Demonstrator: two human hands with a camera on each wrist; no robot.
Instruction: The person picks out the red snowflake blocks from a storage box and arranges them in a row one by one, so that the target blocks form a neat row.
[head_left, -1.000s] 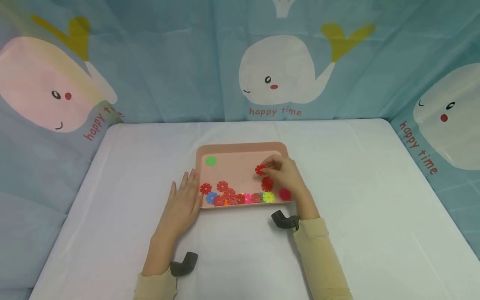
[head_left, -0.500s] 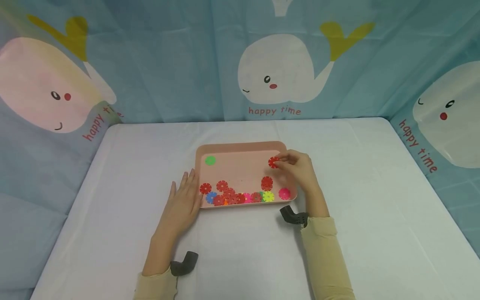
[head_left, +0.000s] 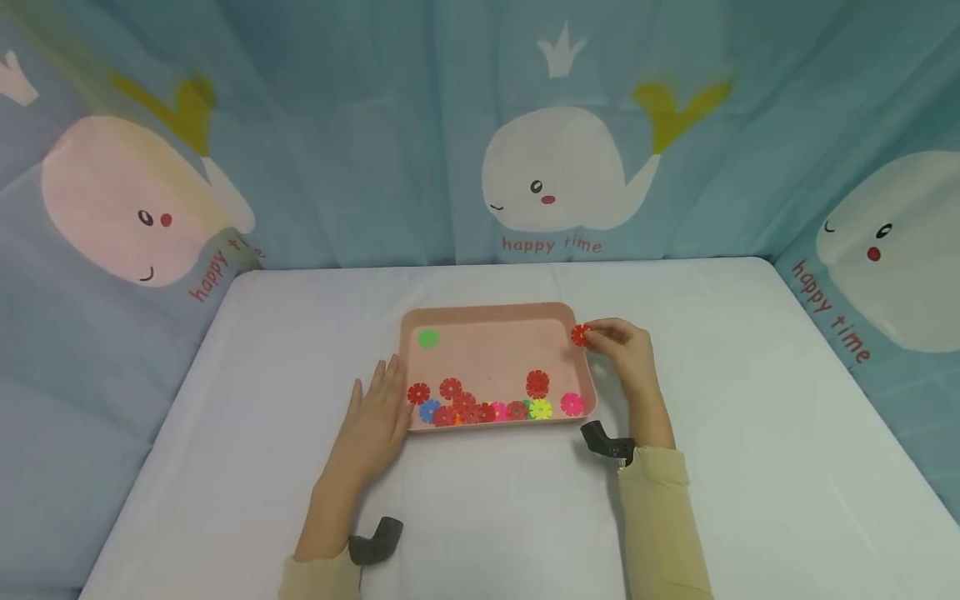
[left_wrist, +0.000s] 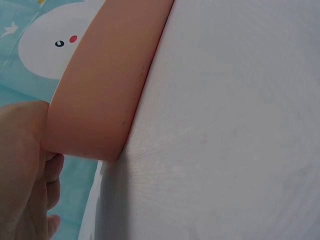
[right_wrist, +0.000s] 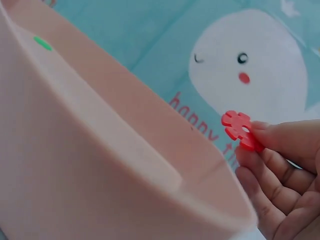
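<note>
My right hand (head_left: 628, 357) pinches a red snowflake disc (head_left: 580, 335) between thumb and fingertips, at the right rim of the pink tray (head_left: 491, 354). In the right wrist view the pinched disc (right_wrist: 237, 129) shows its notched edge and centre hole, raised beside the tray's corner. My left hand (head_left: 371, 425) lies against the tray's left side with fingers straight. The left wrist view has that hand (left_wrist: 22, 155) touching the tray's outer wall (left_wrist: 100, 90) near a corner.
Inside the tray, several red discs (head_left: 465, 404) bunch along the front edge with a blue disc (head_left: 430, 411), a yellow disc (head_left: 540, 408) and a pink disc (head_left: 572, 405). A green disc (head_left: 428, 338) lies at the back left. White cloth (head_left: 510, 508) covers the table.
My right hand has carried the red disc rightward, from over the tray's inside to its right rim. The left hand stays at the tray's side. The head view has tilted up slightly.
</note>
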